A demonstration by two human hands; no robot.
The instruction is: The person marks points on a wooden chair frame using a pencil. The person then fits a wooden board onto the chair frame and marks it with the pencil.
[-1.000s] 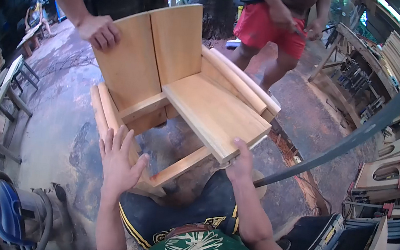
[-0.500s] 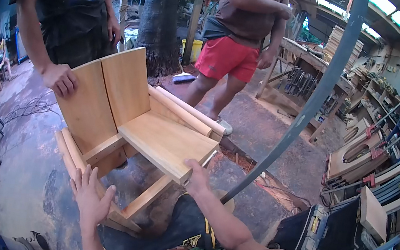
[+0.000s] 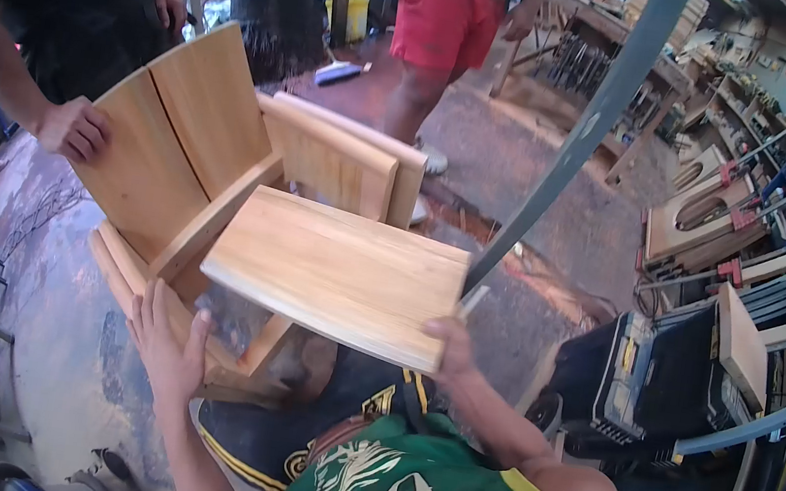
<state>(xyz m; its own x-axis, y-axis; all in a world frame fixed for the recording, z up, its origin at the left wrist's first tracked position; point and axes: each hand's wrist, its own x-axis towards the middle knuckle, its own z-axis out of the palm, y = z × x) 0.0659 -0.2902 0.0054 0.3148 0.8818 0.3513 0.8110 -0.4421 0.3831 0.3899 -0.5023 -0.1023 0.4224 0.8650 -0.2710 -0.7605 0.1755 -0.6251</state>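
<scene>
A wooden chair frame (image 3: 147, 166) stands before me, with a tall two-board back and round-edged arms. My right hand (image 3: 452, 349) grips the right end of a loose wooden board (image 3: 340, 273), which is tilted above the frame's seat opening. Something thin and pale sticks out beside that hand. My left hand (image 3: 170, 340) rests against the near end of the frame's left arm, its fingers spread and holding nothing. Another person's hand (image 3: 76, 130) holds the left edge of the chair back.
A second person in red shorts (image 3: 447, 29) stands beyond the chair. A grey post (image 3: 577, 131) slants across the right side. Black tool cases (image 3: 585, 370) lie at lower right, near clamped wooden panels (image 3: 700, 212). A workbench (image 3: 575, 66) stands behind.
The loose board has come up off the frame toward me and turned, with my right hand still on it. My left hand stays by the frame. The view has shifted.
</scene>
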